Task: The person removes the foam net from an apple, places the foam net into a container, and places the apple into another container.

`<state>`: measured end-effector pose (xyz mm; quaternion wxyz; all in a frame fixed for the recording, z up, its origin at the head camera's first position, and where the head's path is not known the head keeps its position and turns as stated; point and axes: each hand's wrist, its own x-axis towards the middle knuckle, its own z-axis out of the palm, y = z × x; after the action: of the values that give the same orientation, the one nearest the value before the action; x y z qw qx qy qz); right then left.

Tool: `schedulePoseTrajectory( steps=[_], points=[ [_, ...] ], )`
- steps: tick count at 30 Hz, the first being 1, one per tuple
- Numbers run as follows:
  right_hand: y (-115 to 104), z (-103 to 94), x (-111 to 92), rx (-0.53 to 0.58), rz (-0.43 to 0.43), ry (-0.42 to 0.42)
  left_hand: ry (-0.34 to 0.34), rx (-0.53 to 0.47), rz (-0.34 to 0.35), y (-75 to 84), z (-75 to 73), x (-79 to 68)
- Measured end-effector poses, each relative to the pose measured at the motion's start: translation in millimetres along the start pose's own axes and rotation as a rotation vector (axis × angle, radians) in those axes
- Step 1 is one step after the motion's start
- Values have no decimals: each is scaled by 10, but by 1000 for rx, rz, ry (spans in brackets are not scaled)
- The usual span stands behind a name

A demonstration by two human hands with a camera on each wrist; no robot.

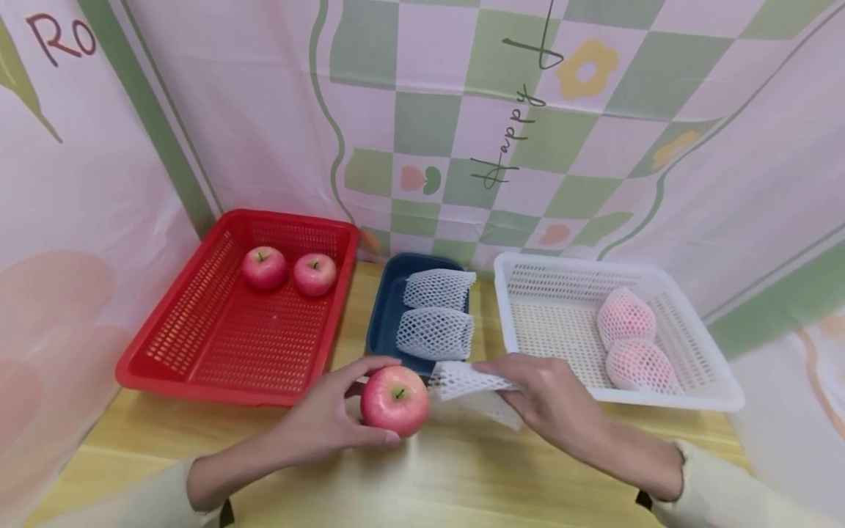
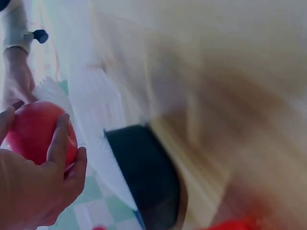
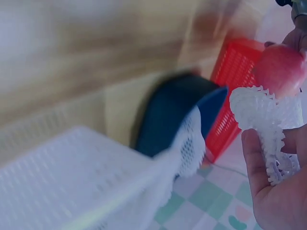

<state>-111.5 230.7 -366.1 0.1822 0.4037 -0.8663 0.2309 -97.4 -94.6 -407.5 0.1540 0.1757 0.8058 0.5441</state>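
A red apple (image 1: 394, 401) is gripped in my left hand (image 1: 330, 411), thumb below and fingers above it in the head view. My right hand (image 1: 554, 400) pinches a white foam net sleeve (image 1: 465, 381), whose near end reaches the apple's right side. In the right wrist view the sleeve (image 3: 261, 115) looks open at its end, just under the apple (image 3: 280, 69). The left wrist view shows my fingers curled round the apple (image 2: 41, 132).
A red basket (image 1: 218, 385) with two bare apples stands on the left. Behind my hands, a blue tray (image 1: 379, 330) holds two foam net sleeves (image 1: 436, 334). To the right, a white basket (image 1: 660, 400) holds two net-covered apples (image 1: 627, 319). A patterned curtain (image 1: 429, 125) hangs behind.
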Motion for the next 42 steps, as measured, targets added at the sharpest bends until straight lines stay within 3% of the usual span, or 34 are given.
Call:
schedulePoseTrajectory(
  steps=[7,12,25,29,42],
  points=[
    [123,-110,266,-37,-30,-16,54,10,-69,92,-249,-45],
    [220,-121,432,-67,-33,-26,78,32,-63,87,-379,-44],
    [449,-47,899,-74,84,-164,141,48,-157,132,-708,-28],
    [553,-4,1034,-69,92,-182,166,50,-143,124,-788,-18],
    [891,179,1337,-62,172,-301,174,36,-208,161,-1067,-8]
  ],
)
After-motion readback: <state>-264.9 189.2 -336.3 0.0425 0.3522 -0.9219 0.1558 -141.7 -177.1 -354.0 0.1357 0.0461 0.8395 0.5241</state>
